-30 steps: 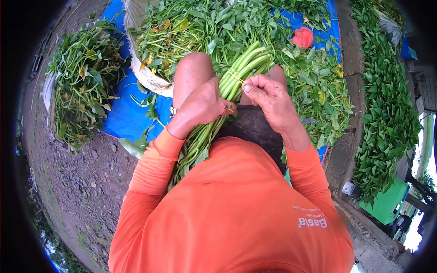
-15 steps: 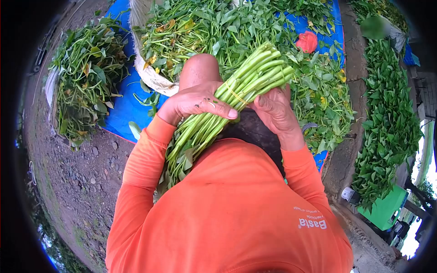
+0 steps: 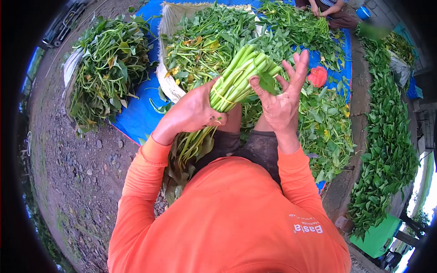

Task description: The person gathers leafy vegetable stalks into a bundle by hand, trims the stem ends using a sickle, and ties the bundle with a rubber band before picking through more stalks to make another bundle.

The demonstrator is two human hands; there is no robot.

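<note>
My left hand [image 3: 195, 109] is wrapped round a bundle of green leafy stems [image 3: 240, 78], just below a thin yellow band [image 3: 223, 96] that circles the stems. The cut stem ends point up and to the right, while the leafy ends hang down beside my left forearm. My right hand [image 3: 283, 98] stands to the right of the stem ends with its fingers spread and nothing held in it. A green leaf shows between the stem ends and my right hand.
Loose greens [image 3: 214, 34] lie on a blue tarp [image 3: 142, 109] ahead, with a red item [image 3: 317, 76] at their right. A leafy heap [image 3: 109, 68] stands left. Another person's hands [image 3: 320, 11] hold greens at the top right. A long leafy row [image 3: 384, 154] runs along the right.
My right hand has come off the bundle and opened. The bundle has been raised and shifted left in my left hand. The view has tipped up, bringing the other person into sight.
</note>
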